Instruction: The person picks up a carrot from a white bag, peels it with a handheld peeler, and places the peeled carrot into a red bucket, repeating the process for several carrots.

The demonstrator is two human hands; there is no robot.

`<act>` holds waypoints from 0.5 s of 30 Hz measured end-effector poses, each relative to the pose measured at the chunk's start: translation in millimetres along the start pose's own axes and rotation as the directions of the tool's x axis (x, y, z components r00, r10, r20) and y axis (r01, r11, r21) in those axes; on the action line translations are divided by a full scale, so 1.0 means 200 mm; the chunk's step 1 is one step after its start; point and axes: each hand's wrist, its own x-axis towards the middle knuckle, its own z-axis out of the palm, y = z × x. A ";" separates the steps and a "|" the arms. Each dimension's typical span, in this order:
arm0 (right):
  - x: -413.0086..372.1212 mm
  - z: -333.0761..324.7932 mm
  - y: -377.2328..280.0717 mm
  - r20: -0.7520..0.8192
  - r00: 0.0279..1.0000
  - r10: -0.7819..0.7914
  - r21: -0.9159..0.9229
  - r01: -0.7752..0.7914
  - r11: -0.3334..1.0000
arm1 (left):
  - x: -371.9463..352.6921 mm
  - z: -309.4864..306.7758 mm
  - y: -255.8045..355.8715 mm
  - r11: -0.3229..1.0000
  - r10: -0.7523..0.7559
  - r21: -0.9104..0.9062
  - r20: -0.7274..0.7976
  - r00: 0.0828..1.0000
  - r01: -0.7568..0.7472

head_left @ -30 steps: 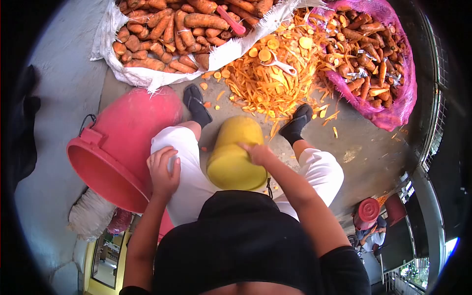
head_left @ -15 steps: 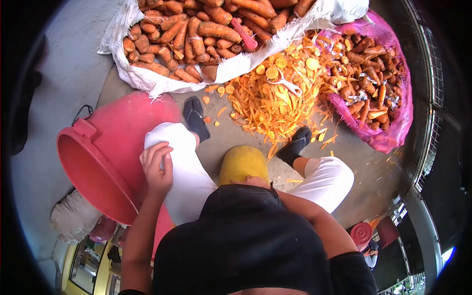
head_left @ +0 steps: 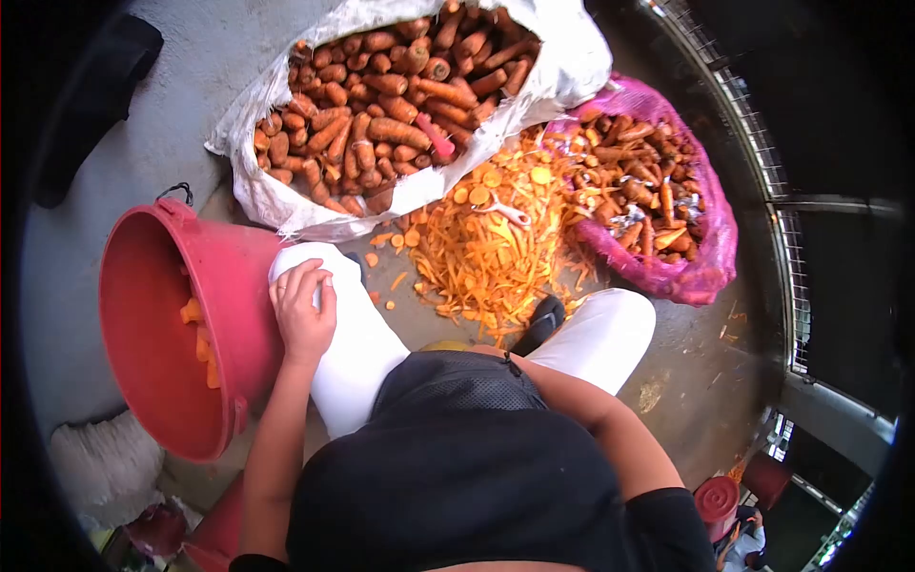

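Note:
My left hand (head_left: pixel 303 310) rests on my left knee, fingers loosely bent and slightly apart, with nothing in it. Beside it stands a big red bin (head_left: pixel 243 286), tipped toward the camera, with some orange carrot pieces (head_left: pixel 202 338) inside. My right forearm (head_left: pixel 572 396) crosses to my lap. Only a sliver of the right hand (head_left: pixel 488 351) shows there, by a yellow bucket (head_left: pixel 443 345), and its fingers are hidden. Ahead of my feet lies a heap of carrot peelings (head_left: pixel 486 262) with a white peeler (head_left: pixel 505 212) on top.
Behind the heap, a white sack (head_left: pixel 572 57) holds many carrots (head_left: pixel 391 105), among them a pinkish-red handled tool (head_left: pixel 436 136). A purple mesh sack (head_left: pixel 710 257) of carrots lies to the right. A red lidded container (head_left: pixel 717 500) and another person (head_left: pixel 745 548) appear at the lower right.
My view has shifted, so more of the bin's inside and the white sack shows, and less of the yellow bucket. My left hand stays on the knee.

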 end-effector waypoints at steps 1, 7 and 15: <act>0.00 0.00 0.01 -0.025 0.999 -0.028 0.002 0.028 1.000 | -0.02 0.01 0.00 1.000 0.009 -0.004 -0.018 1.000 -0.009; -0.24 -0.17 -0.14 -0.210 0.952 -0.225 -0.002 0.230 0.973 | -0.11 0.02 -0.01 0.996 0.087 0.011 -0.081 0.993 -0.086; -0.48 -0.49 -0.03 -0.793 0.609 -0.035 0.266 0.397 0.878 | -0.09 -0.18 0.13 0.984 0.050 -0.162 -0.151 0.987 -0.075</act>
